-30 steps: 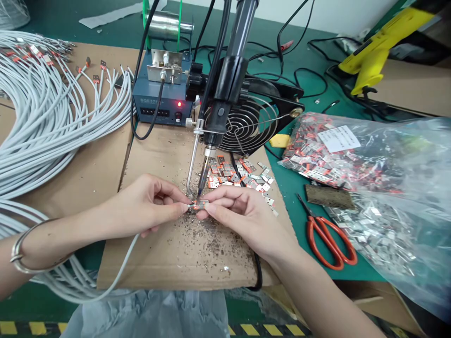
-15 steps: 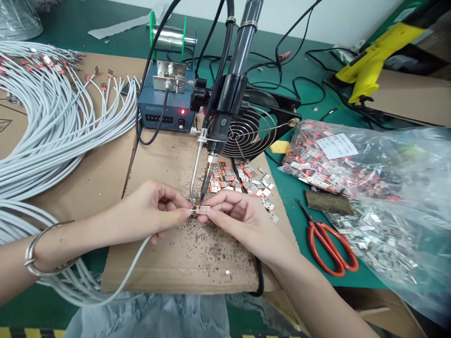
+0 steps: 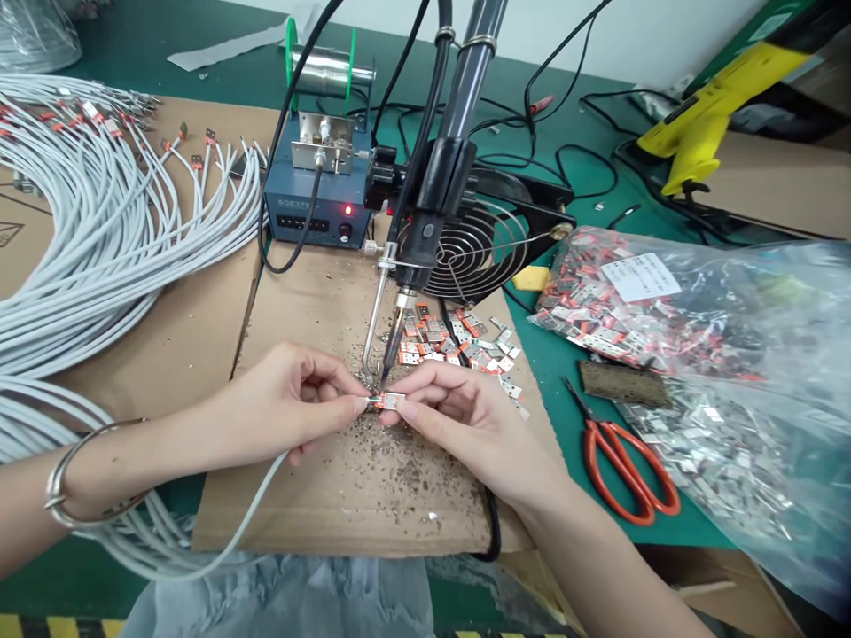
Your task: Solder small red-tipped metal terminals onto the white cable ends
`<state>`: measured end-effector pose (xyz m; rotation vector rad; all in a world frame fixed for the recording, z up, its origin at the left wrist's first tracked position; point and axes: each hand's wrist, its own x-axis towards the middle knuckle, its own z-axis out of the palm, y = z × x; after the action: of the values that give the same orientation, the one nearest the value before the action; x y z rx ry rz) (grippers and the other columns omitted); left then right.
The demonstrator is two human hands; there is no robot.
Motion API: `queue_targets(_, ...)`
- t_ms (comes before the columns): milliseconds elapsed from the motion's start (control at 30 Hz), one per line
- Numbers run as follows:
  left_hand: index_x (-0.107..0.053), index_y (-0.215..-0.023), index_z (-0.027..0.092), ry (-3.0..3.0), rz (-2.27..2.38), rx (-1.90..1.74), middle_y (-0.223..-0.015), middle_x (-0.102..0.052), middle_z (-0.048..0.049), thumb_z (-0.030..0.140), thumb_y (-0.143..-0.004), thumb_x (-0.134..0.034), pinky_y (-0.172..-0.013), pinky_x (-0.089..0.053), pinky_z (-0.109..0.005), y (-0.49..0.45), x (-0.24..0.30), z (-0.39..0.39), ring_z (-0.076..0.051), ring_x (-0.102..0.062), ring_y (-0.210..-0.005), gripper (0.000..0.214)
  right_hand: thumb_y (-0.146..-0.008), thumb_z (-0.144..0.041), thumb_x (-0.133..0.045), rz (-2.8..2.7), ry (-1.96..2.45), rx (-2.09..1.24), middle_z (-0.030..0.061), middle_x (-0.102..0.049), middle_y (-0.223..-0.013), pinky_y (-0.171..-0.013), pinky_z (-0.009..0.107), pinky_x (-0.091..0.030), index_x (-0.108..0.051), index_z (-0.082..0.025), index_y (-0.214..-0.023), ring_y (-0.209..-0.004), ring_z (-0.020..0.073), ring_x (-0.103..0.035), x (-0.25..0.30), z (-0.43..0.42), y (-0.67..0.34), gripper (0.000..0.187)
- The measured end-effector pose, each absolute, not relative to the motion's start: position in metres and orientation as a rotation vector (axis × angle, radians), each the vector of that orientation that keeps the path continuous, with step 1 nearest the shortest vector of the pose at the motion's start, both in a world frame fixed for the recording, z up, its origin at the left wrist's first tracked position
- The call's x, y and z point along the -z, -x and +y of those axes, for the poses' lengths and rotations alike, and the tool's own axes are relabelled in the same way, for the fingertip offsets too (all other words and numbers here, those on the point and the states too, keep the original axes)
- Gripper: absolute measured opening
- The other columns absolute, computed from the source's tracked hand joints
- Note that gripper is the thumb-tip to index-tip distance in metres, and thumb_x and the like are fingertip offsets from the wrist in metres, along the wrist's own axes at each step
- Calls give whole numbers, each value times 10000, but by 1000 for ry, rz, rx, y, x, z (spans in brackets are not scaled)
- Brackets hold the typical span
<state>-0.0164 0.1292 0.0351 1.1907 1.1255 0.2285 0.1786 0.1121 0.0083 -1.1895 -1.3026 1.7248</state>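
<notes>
My left hand (image 3: 309, 403) pinches the end of a white cable (image 3: 256, 501) between thumb and fingers; the cable trails down and left. Between thumb and fingers, my right hand (image 3: 458, 408) grips a small USB connector (image 3: 391, 401), metal with orange plastic. The cable's thin wires meet the connector's left end. Just above that joint is the tip of a soldering iron (image 3: 394, 346), clamped in a stand, with a curved metal solder feed tube (image 3: 372, 328) beside it. Whether the tip touches the joint I cannot tell. Loose connectors (image 3: 458, 337) lie behind my right hand.
A blue solder feeder (image 3: 312, 199) with a solder spool (image 3: 323, 71) stands behind, beside a fan (image 3: 472, 252). White cables (image 3: 133, 239) fill the left. Rightward lie red-handled scissors (image 3: 628, 470), a brown sponge (image 3: 625, 383) and bags of parts (image 3: 751, 346). Dark debris dots the cardboard (image 3: 299, 505).
Both hands, with the cable end and connector, sit slightly farther right and lower relative to the iron tip. The whole view has shifted a little. Each hand keeps its hold.
</notes>
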Motion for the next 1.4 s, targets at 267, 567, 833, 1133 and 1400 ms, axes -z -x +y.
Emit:
queue_targets(267,-639,-820,136,-1212,1138,-215,-488,-445,74,286,-804,-571,-340,-414,-110,15,-37,130,-44,-420,-379,165,-741,-268,-693,-1305,1178,-1716,25,-724,-714,-635,236,-519,-647,-192,-799,-692,137,-684,-8,111,-178,106)
queue_targets(567,-641,-821,129,-1233,1140,-209,-469,-451,76,304,-800,-572,-338,-391,-110,17,-34,130,-37,-413,-359,189,-720,-253,-705,-1253,1176,-1727,13,-719,-689,-613,227,-517,-655,-196,-785,-675,136,-688,-8,111,-177,100)
queue_targets(833,-641,-825,114,-1246,1143,-175,-487,-451,72,309,-798,-567,-352,-386,-134,17,-30,132,-46,-431,-367,210,-685,-226,-715,-1247,1233,-1719,13,-711,-657,-568,212,-495,-642,-186,-757,-641,129,-678,-8,111,-175,110)
queue_targets(1133,-700,-773,108,-1363,980,-225,-543,-561,27,305,-755,-630,-449,-329,-163,22,-33,118,-65,-430,-481,209,-739,-235,-678,-1431,1136,-1698,36,-716,-682,-518,212,-445,-650,-163,-784,-588,108,-623,-13,99,-184,90)
queue_targets(1400,-713,-786,130,-1215,884,-253,-557,-562,34,300,-761,-641,-464,-316,-167,21,-32,82,-70,-425,-507,187,-727,-253,-692,-1387,1104,-1749,22,-699,-618,-444,204,-393,-649,-178,-763,-496,95,-572,-27,63,-188,93)
